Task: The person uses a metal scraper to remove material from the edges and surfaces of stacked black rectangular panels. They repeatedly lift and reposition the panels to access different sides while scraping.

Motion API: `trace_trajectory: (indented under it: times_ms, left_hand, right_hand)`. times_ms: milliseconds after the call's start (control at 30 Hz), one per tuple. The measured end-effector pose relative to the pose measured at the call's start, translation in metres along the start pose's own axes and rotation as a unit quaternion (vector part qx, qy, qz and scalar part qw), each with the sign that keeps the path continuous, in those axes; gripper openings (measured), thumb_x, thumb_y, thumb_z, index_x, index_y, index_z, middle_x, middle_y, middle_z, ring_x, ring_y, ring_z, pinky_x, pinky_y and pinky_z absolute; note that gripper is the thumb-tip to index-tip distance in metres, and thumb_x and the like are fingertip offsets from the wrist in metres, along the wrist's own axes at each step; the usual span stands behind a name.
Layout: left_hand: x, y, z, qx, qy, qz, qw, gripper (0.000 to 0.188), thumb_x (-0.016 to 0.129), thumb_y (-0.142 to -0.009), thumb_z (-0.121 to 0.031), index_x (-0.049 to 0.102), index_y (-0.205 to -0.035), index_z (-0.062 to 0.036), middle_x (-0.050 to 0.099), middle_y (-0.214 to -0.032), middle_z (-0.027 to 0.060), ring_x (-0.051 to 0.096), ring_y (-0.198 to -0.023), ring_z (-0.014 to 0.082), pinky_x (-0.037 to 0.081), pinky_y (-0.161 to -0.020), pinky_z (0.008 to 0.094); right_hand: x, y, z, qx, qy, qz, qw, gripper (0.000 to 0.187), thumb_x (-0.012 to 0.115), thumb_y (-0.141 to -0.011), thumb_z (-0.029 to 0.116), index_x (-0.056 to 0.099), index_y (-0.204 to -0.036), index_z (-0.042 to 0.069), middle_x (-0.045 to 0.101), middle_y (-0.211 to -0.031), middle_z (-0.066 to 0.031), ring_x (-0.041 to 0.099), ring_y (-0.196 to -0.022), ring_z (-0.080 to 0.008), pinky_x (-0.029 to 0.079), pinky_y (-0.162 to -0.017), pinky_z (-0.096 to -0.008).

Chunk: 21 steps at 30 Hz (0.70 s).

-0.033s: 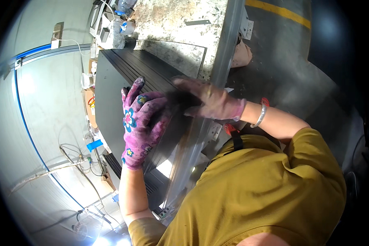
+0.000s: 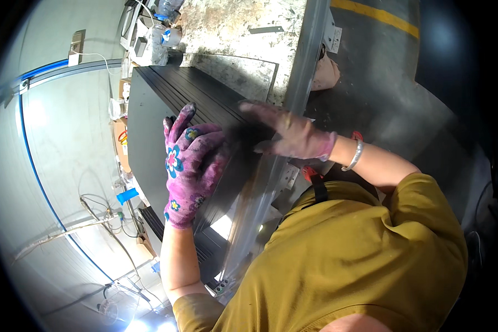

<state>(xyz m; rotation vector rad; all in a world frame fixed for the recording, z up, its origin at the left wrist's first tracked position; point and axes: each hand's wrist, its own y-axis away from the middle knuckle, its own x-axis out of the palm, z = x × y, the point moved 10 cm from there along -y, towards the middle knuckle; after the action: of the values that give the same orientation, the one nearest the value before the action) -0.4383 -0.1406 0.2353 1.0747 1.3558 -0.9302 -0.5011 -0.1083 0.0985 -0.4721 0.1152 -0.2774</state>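
Shifted slightly rightward, the pink-gloved right hand (image 2: 297, 137) blurs beside the purple-flower-gloved left hand (image 2: 193, 160), both grips unclear, at dark-grey flat panels (image 2: 146, 130) uneven pressure might slide.

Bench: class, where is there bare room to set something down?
Bare: the upper bench, between the clutter at left and the dark strip. Crowded: lower down, with the panels, left hand and right hand.
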Motion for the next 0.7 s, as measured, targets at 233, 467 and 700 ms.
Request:
trace_trajectory:
  times_ms: [233,467,700]
  left_hand:
    - [-0.031,0.018,0.035,-0.096,0.181,-0.128,0.970,0.050,0.039,-0.094,-0.039,0.056,-0.121,-0.0001,0.050,-0.131,0.0182,0.037,-0.130,0.0324,0.022,-0.110,0.0448]
    - [-0.010,0.002,0.009,-0.010,0.005,0.015,1.000,0.034,0.057,-0.082,-0.022,0.062,-0.112,-0.0053,0.055,-0.126,0.0148,0.038,-0.129,0.0383,0.021,-0.110,0.0493]
    - [-0.001,-0.006,0.007,-0.011,0.046,-0.021,0.999,0.024,0.054,-0.083,-0.028,0.067,-0.091,-0.0102,0.065,-0.106,0.0056,0.046,-0.123,0.0338,0.017,-0.109,0.0547]
  right_hand:
    - [-0.091,-0.009,-0.078,0.131,0.004,-0.057,0.990,0.037,0.056,-0.091,0.017,0.049,-0.126,0.006,0.052,-0.126,-0.0152,0.053,-0.113,-0.0249,0.044,-0.097,-0.0342]
    - [-0.119,-0.105,-0.099,0.080,0.324,-0.025,0.942,0.034,0.056,-0.085,0.017,0.055,-0.116,0.003,0.056,-0.113,-0.0149,0.054,-0.106,-0.0291,0.042,-0.095,-0.0393]
    - [-0.099,-0.145,-0.162,0.084,0.540,0.065,0.835,0.022,0.058,-0.075,0.020,0.067,-0.088,0.006,0.065,-0.095,-0.0154,0.063,-0.090,-0.0322,0.048,-0.076,-0.0487]
